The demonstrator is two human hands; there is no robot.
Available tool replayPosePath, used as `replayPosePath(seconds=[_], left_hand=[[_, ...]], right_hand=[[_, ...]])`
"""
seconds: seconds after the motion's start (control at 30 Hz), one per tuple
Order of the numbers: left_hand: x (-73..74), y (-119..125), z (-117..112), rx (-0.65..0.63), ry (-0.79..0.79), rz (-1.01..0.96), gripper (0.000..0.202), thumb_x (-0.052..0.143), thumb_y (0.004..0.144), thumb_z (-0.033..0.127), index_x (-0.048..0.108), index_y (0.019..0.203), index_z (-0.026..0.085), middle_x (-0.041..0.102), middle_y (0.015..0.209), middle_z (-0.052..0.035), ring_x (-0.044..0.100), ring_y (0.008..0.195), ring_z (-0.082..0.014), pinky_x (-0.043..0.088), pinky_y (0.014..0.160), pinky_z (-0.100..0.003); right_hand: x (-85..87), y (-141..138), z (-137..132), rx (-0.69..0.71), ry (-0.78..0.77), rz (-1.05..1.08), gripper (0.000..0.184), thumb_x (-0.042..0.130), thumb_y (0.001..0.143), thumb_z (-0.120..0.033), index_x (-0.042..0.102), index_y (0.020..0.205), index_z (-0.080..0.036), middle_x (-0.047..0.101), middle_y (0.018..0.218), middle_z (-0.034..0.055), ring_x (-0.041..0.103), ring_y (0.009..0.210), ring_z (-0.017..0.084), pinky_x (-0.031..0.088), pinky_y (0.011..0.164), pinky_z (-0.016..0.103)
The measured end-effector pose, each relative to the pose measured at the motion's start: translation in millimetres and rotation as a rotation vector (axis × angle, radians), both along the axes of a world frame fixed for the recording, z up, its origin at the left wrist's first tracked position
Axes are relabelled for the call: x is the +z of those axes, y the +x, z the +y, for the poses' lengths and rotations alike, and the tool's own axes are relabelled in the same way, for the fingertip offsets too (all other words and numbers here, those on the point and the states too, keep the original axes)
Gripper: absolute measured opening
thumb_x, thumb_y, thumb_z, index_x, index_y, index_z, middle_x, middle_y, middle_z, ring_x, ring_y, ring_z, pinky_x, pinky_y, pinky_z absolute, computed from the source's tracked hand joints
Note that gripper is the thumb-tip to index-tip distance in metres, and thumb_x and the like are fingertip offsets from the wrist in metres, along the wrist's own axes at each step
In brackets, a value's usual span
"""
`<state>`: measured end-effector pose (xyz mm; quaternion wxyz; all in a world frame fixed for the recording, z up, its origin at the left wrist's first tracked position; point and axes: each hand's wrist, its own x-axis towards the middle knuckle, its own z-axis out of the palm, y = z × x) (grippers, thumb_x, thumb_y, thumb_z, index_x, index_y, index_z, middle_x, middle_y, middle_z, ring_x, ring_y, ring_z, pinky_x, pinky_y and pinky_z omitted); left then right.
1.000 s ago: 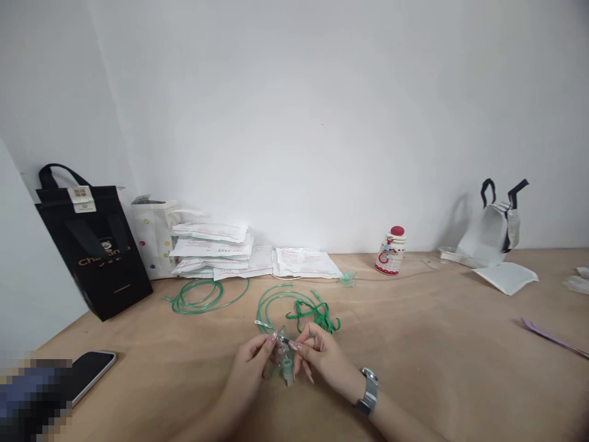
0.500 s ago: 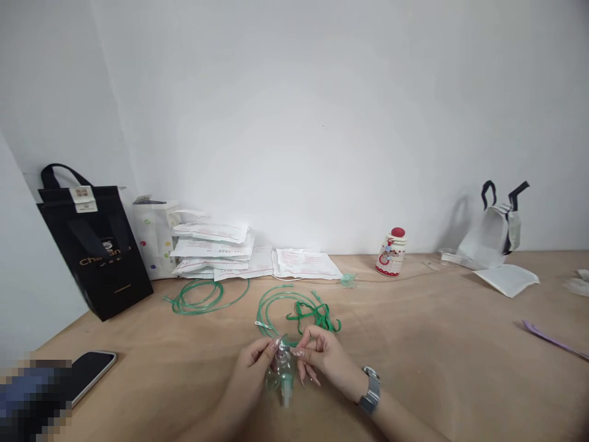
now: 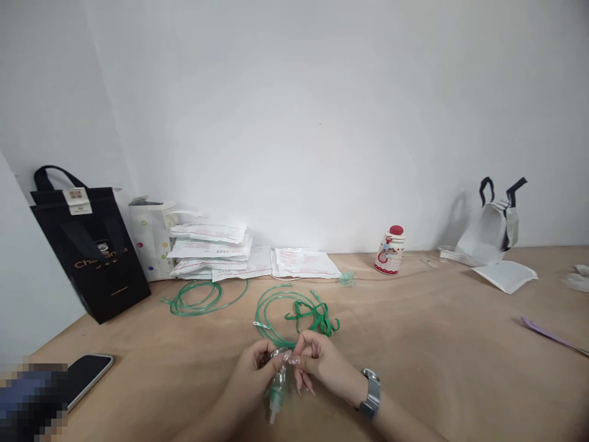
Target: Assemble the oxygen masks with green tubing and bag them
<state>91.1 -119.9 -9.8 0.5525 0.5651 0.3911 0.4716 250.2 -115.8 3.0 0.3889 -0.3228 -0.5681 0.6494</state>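
Note:
Near the table's front, my left hand (image 3: 257, 369) holds a clear plastic face mask (image 3: 279, 379) by its upper edge. A green-tinted connector with a pale spout (image 3: 275, 402) points down from the mask toward me. My right hand (image 3: 313, 359), with a watch (image 3: 370, 393) on its wrist, pinches at the mask's right edge, its fingertips touching the left thumb. What lies between those fingertips is too small to make out. Just beyond my hands lie a coil of green tubing (image 3: 267, 307) and a tangled green elastic strap (image 3: 326, 319).
White packets (image 3: 209, 248) are stacked by the wall, beside a black bag (image 3: 99, 258). Another green tubing coil (image 3: 184, 310) lies before them. A small green-clear part (image 3: 347, 279), a red-capped bottle (image 3: 390, 252), a white bag (image 3: 488, 236), purple scissors-like handle (image 3: 538, 330) and a phone (image 3: 89, 374) surround the work area.
The mask has tilted, its spout swinging down and left. My fingertips have come closer together at its upper edge. The view has shifted slightly.

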Motion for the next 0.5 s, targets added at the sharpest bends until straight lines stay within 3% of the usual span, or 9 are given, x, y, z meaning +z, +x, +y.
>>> replayPosePath(seconds=[0.2,0.33,0.5], left_hand=[[10.5,-3.7,5.0,-0.067,-0.059,-0.176,0.036,0.066,0.059,0.047,0.049,0.054,0.016,0.044,0.048,0.0045,0.036,0.044,-0.0072,0.027,0.044,-0.020],[9.7,-4.9,5.8,-0.064,-0.079,-0.251,0.033,0.068,0.060,0.043,0.051,0.056,0.015,0.049,0.052,0.0027,0.040,0.048,-0.0081,0.031,0.046,-0.020],[10.1,-9.9,8.9,-0.096,-0.036,-0.179,0.028,0.065,0.065,0.039,0.056,0.058,0.014,0.053,0.053,0.0014,0.043,0.050,-0.0089,0.033,0.049,-0.020]], right_hand=[[10.9,2.1,-2.1,-0.142,-0.145,0.211,0.028,0.061,0.071,-0.040,0.057,0.083,-0.016,0.063,0.082,0.0036,0.057,0.069,0.011,0.042,0.056,0.022],[9.4,-0.3,-4.0,-0.003,-0.237,0.287,0.025,0.067,0.066,-0.036,0.061,0.074,-0.013,0.062,0.072,0.0035,0.056,0.068,0.012,0.041,0.064,0.027],[5.8,-2.2,-3.7,-0.053,-0.246,0.374,0.020,0.074,0.059,-0.025,0.060,0.065,-0.012,0.059,0.066,0.0003,0.052,0.064,0.009,0.038,0.065,0.024]])
